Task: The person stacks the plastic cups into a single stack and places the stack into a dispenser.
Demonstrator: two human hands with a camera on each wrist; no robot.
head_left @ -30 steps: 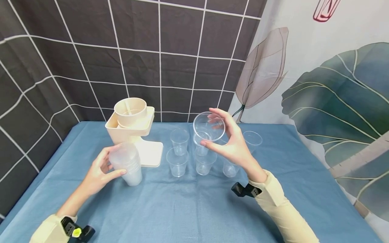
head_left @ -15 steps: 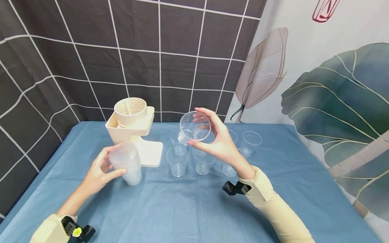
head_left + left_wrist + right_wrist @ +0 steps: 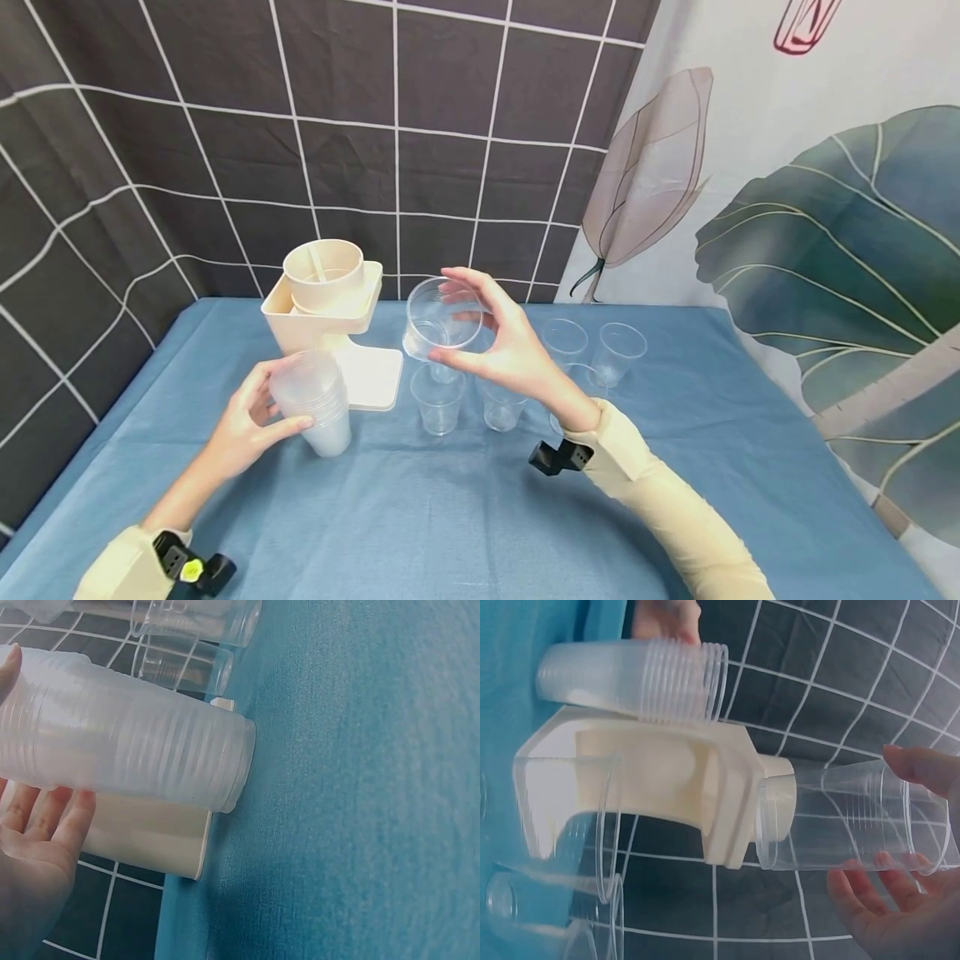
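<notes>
My left hand (image 3: 251, 417) grips a stack of nested translucent plastic cups (image 3: 322, 412) near the top, thumb in front and fingers behind. In the left wrist view the bottom of the stack (image 3: 236, 765) is right at the blue cloth. My right hand (image 3: 498, 342) holds a clear plastic cup (image 3: 431, 333) by its upper part, between thumb and fingers. That cup is raised, mouth up, and overlaps a rear cup in the head view. Below it, several clear cups stand upright on the cloth, among them a front-left cup (image 3: 438, 408) and a far-right cup (image 3: 620, 354).
A cream-coloured stand (image 3: 296, 333) with a round cup-like top and a flat white base (image 3: 372, 379) stands behind the stack. Blue cloth (image 3: 450, 517) covers the table. A dark grid-patterned curtain (image 3: 442, 175) hangs behind, with a leaf-print curtain (image 3: 750, 250) at the right.
My right hand has carried the clear cup leftward above the standing cups, from over the middle ones towards the cream stand. The left hand and its stack have stayed in place.
</notes>
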